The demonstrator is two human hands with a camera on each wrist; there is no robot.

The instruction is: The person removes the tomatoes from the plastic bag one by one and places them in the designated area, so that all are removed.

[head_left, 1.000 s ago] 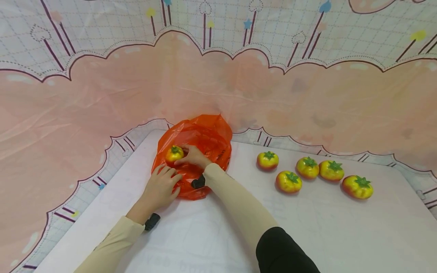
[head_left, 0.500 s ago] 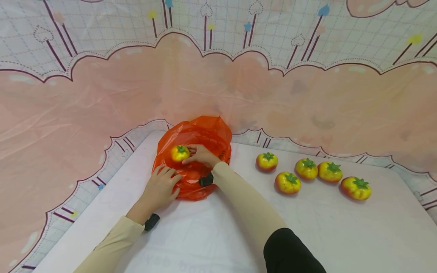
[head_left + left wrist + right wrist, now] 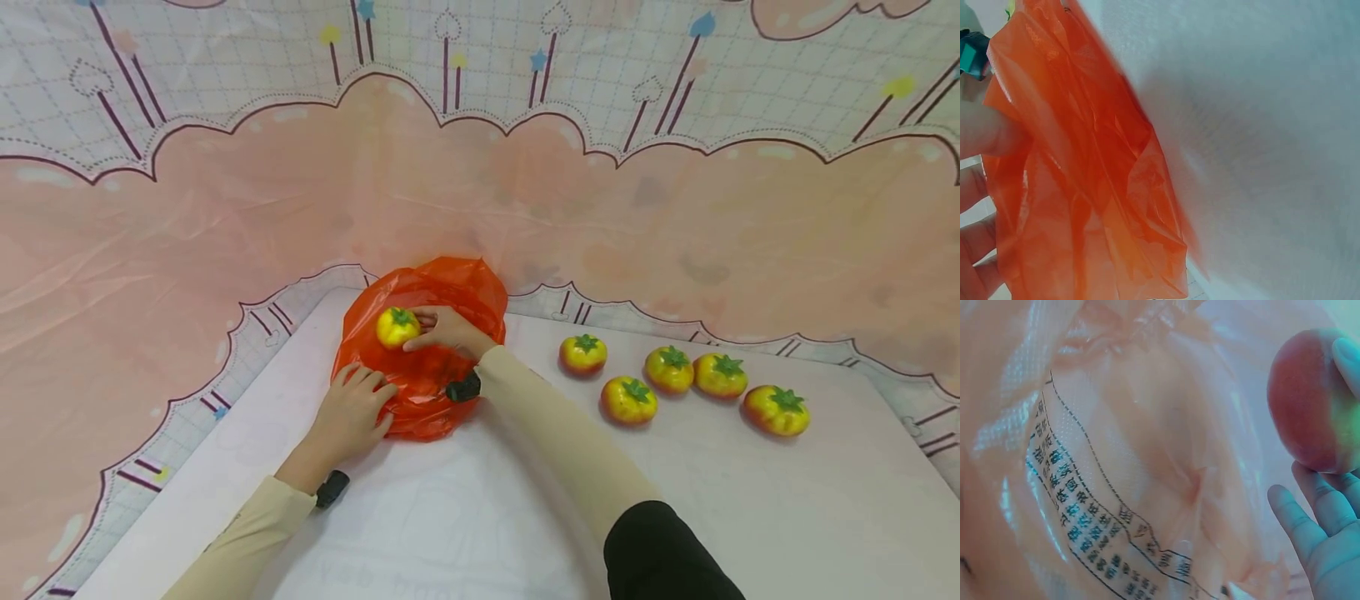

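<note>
An orange plastic bag (image 3: 442, 292) lies at the table's far left, its mouth toward me. My right hand (image 3: 423, 329) reaches into it and holds a yellow-red fruit with a green top (image 3: 397, 327). In the right wrist view the fruit (image 3: 1310, 400) sits between a fingertip and the fingers below, with the bag's printed film (image 3: 1104, 506) beside it. My left hand (image 3: 367, 387) holds the bag's near edge. The left wrist view shows its thumb and fingers (image 3: 975, 206) pinching the orange film (image 3: 1085, 187).
Several more yellow-red fruits stand in a loose row at the right, from one (image 3: 582, 354) to the farthest (image 3: 777, 410). The white table (image 3: 712, 508) is bordered by a pink patterned sheet (image 3: 225, 208) rising behind and to the left.
My right hand has carried the fruit a little farther and to the right, deeper into the bag. The left hand has stayed on the bag's edge.
</note>
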